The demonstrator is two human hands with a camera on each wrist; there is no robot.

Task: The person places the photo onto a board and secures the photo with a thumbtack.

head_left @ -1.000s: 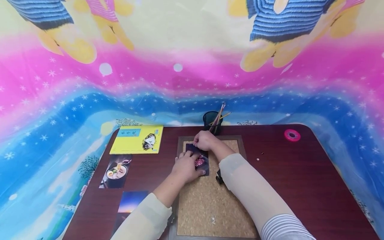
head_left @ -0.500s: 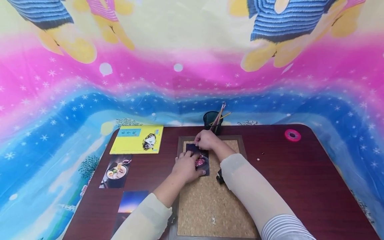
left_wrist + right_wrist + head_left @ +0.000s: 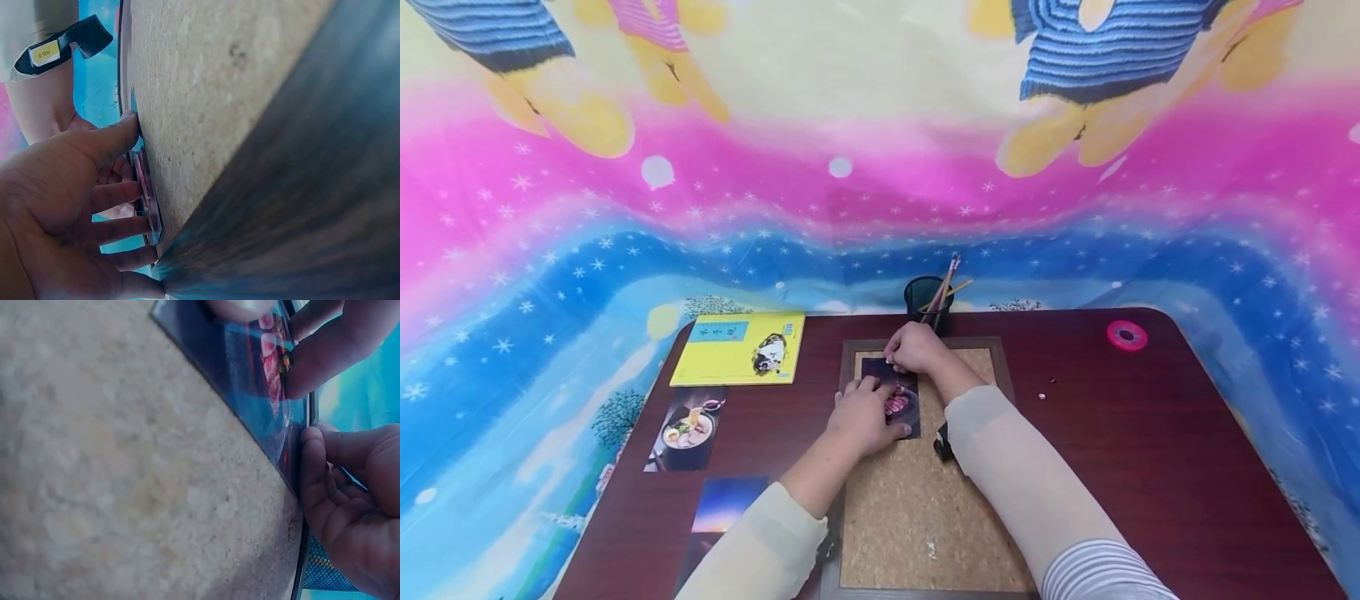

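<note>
A dark photo print of sliced meat lies on the upper left of the framed cork board. My left hand presses it with spread fingers, the thumb near the print's lower right corner. Its fingers look straight in the left wrist view. Above it, my right hand pinches a small whitish pin-like thing against the print's top edge. In the right wrist view the right thumb and forefinger meet there and mostly hide that thing.
Behind the board stands a black mesh pencil cup. A yellow book, a ramen photo and a sunset photo lie left. A pink tape roll is at right. Small whitish bits sit low on the board.
The view has shifted slightly. Both hands keep their places on the print; the right fingertips have moved very little at its top edge.
</note>
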